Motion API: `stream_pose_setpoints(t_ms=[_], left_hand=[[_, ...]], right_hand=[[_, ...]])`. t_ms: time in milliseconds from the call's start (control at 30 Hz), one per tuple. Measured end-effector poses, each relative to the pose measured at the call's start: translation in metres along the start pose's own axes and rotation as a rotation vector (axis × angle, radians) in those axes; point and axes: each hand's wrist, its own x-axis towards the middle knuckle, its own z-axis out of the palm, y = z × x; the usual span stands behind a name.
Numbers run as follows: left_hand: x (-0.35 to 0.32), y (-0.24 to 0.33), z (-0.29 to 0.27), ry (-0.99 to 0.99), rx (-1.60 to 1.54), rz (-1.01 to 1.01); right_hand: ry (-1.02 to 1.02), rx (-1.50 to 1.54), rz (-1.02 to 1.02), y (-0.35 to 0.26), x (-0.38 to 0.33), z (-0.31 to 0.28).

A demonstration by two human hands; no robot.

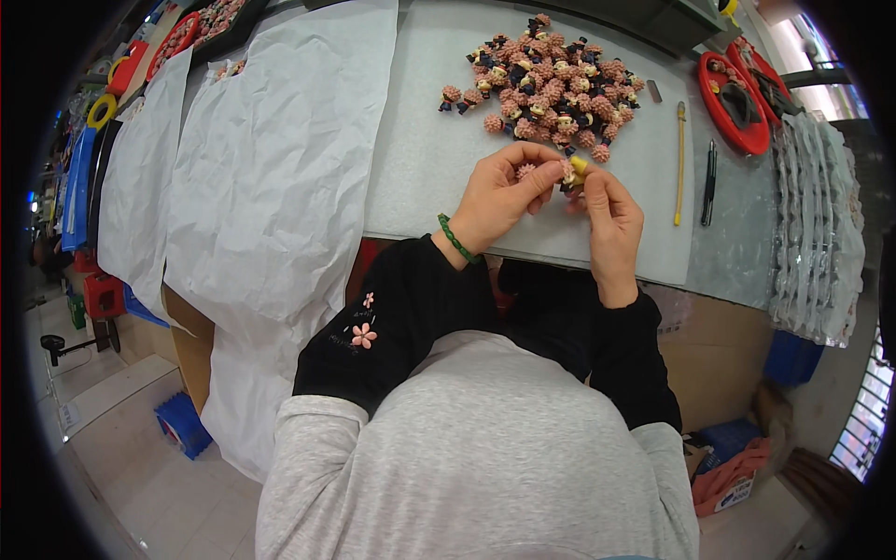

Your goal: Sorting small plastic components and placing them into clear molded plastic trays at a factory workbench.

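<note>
My left hand (499, 196), with a green bead bracelet at its wrist, is closed with thumb and forefinger on a small figurine (567, 175) with a pink, knobbly head. Another pink knobbly piece (525, 171) shows among its curled fingers. My right hand (613, 224) meets it from the other side, its fingers pinched together at the same figurine. Something yellow (580, 164) sits at the right fingertips; whether it covers a finger or is a separate piece, I cannot tell. Just beyond both hands lies a heap of similar figurines (551, 84), pink with dark blue and cream parts.
A yellow stick-like tool (680, 168) and a black pen (709, 182) lie to the right. Beyond them are red trays (737, 117) and stacked clear plastic trays (807, 224). White paper sheets (280, 121) hang over the table's left side. A grey bin (653, 23) stands at the back.
</note>
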Motion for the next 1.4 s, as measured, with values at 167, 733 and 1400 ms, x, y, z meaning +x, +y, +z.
stream_pose_setpoints(t_ms=[167,733,1400], left_hand=[[0.0,-0.005,-0.001,0.008,-0.109,-0.017],[0.002,-0.007,0.001,-0.019,-0.084,0.064],[0.001,-0.011,0.007,-0.003,0.089,0.048]], right_hand=[[0.092,0.008,-0.124,0.013,-0.006,0.003],[0.107,-0.052,-0.301,0.019,-0.007,-0.001],[0.187,0.068,-0.172,0.012,-0.007,0.002]])
